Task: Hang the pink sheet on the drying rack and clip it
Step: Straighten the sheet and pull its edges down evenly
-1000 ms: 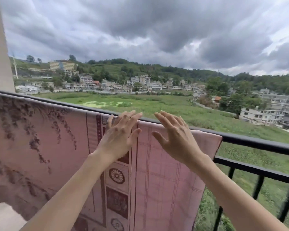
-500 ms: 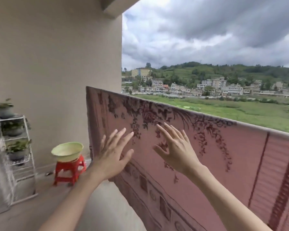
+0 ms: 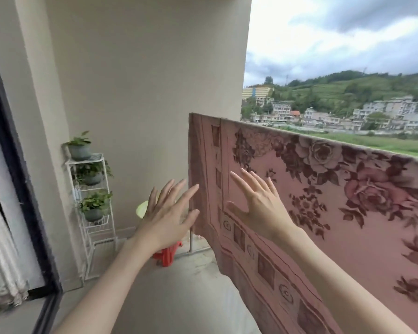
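Observation:
The pink sheet [image 3: 323,201], printed with dark roses and a patterned border, hangs draped over the balcony rail from its left end and runs off the right side of the view. My left hand [image 3: 167,213] is raised with fingers spread, just left of the sheet's left edge, holding nothing. My right hand [image 3: 258,203] is open too, palm toward the sheet's bordered left part, close to the cloth or touching it. The rail itself is hidden under the sheet. No clips are in view.
A white wire shelf [image 3: 92,203] with three potted plants stands against the beige wall [image 3: 143,92]. A red stool [image 3: 167,254] carrying a pale green bowl [image 3: 141,209] sits behind my left hand. A dark door frame [image 3: 17,165] and curtain are at the left.
The view has swung left along the sheet, from its right end to its left end. Both hands stayed open and raised in front of me, now at the sheet's left edge.

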`<state>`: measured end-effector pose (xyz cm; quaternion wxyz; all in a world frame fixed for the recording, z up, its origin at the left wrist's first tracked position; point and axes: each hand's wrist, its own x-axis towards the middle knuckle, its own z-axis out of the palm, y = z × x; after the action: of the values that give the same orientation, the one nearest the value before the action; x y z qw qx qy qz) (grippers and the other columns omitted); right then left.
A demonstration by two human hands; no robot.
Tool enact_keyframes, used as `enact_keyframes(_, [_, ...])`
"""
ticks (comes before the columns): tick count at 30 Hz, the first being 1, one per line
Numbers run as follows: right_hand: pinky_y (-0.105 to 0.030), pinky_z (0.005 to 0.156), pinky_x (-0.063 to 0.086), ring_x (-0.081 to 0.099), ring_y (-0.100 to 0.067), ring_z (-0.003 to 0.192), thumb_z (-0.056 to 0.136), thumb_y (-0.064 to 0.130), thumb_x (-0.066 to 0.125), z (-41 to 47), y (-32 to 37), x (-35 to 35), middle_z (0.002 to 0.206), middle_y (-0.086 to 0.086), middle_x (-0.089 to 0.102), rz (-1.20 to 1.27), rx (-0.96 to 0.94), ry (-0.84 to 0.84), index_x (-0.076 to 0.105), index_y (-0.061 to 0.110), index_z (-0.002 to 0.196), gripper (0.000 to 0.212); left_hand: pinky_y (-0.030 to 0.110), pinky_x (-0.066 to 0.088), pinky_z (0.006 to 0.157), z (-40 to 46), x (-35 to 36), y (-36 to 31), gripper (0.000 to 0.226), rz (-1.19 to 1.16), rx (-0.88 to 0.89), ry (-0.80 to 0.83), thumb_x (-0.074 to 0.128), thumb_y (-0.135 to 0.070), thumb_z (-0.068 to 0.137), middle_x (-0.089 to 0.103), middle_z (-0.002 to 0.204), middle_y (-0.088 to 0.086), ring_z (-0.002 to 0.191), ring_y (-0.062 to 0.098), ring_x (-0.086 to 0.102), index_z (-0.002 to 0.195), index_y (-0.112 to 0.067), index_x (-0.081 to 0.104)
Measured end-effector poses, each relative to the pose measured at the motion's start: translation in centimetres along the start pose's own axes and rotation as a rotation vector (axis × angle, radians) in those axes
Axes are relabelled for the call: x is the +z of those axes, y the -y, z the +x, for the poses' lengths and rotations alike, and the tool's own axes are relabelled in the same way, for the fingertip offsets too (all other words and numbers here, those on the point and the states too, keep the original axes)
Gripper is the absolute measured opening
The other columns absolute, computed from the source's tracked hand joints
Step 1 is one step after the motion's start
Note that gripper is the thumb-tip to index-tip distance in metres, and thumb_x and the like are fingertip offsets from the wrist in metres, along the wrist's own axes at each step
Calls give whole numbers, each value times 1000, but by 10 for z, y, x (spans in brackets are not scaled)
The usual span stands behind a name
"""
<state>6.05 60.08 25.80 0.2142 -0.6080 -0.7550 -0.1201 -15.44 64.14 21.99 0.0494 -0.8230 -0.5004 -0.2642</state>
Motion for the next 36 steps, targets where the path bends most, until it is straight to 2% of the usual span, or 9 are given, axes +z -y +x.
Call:
enact_keyframes(7, [-45, 118, 1, 4, -19, 145, 91, 54, 40, 181, -7, 74, 157, 0, 9, 28, -38, 1, 10, 30, 148, 69, 38, -11, 115, 121, 36, 120, 73, 60, -18, 50, 1, -65, 73, -4, 155, -13, 140, 8, -14, 142, -42, 6])
enact_keyframes(12, [-45, 118, 1, 5, -19, 145, 90, 55, 39, 300, 6, 142, 157, 1, 10, 43, -66, 25, 10, 30, 147, 69, 40, -5, 116, 202, 69, 216, 76, 50, -64, 62, 1, -64, 71, -1, 155, -11, 141, 11, -10, 143, -40, 8])
enact_keyframes(22, [-45, 118, 2, 6, -19, 145, 90, 55, 37, 517, 11, 257, 157, 0, 10, -42, 60, -11, 10, 30, 147, 68, 41, -3, 116, 395, 134, 414, 79, 24, 61, 84, -1, -65, 69, 4, 155, -8, 142, 14, -5, 143, -38, 11])
enact_keyframes(30, [-42, 118, 0, 6, -18, 145, 92, 53, 37, 665, -19, 308, 157, 0, 11, -148, 145, -40, 8, 31, 147, 66, 38, -1, 116, 547, 190, 496, 75, -123, 173, 109, 2, -64, 74, 11, 153, -10, 141, 10, -2, 142, -37, 17])
enact_keyframes(36, [-42, 118, 0, 8, -17, 144, 93, 49, 39, 779, -66, 351, 156, 1, 16, -212, 165, -60, 12, 30, 147, 63, 34, 7, 115, 672, 254, 541, 61, -259, 203, 114, 16, -60, 85, 20, 152, -8, 141, 12, 7, 140, -34, 26])
